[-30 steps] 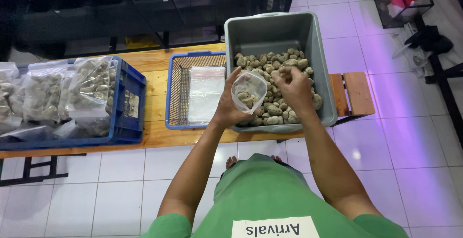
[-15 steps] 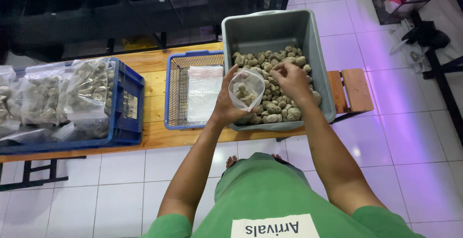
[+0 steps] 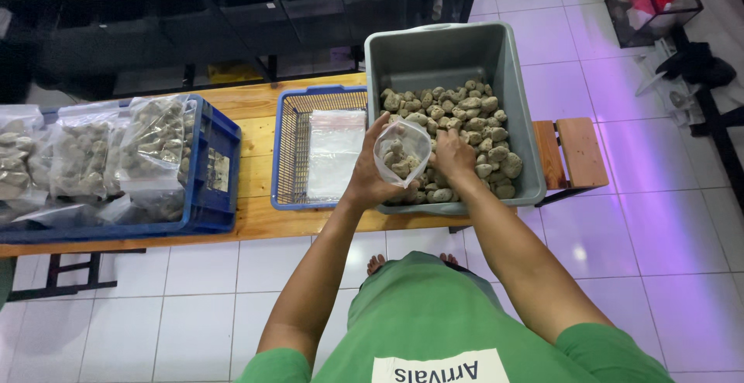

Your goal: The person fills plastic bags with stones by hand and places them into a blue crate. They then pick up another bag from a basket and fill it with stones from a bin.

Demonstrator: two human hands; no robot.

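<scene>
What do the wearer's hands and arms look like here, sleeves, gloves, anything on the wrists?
Both hands are bare: no gloves on the left hand or the right hand. Forearms and elbows are uncovered too. Short green sleeves end on the upper arms, part of a green T-shirt with a white printed patch on the chest. No watch, bracelet or ring can be made out at this size.

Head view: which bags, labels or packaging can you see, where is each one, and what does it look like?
Small clear bag: in the left hand, holding stones.
Filled clear bags: blue crate, far left.
Empty clear bags: flat stack, blue basket.
White label: green shirt, rectangular.
</scene>
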